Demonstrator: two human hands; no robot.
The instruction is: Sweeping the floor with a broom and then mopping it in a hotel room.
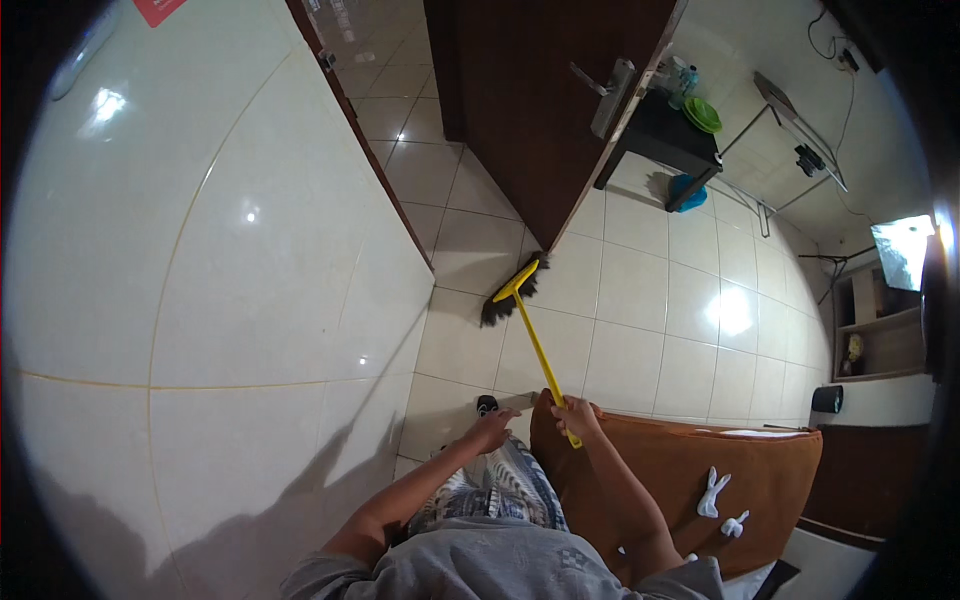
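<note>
My right hand (576, 418) grips the yellow handle of a broom (535, 341) near its upper end. The broom's yellow head and dark bristles (496, 311) rest on the tiled floor, close to the bottom corner of a dark brown door (517, 97). My left hand (491, 431) is off the handle, held in front of my body with its fingers extended and nothing seen in it. Below that hand shows a dark shoe (487, 406). Beside my right arm lies a brown cushion or mattress (637, 472) with small white knotted cloth pieces (712, 493) on it.
A glossy tiled wall (262, 300) stands close on the left. The door hangs ajar beside a doorway onto more tiles. Beyond it are a black table (656, 131) with green plates (703, 115), a blue bag (688, 193) beneath, a metal frame (806, 135) and a shelf unit (877, 330).
</note>
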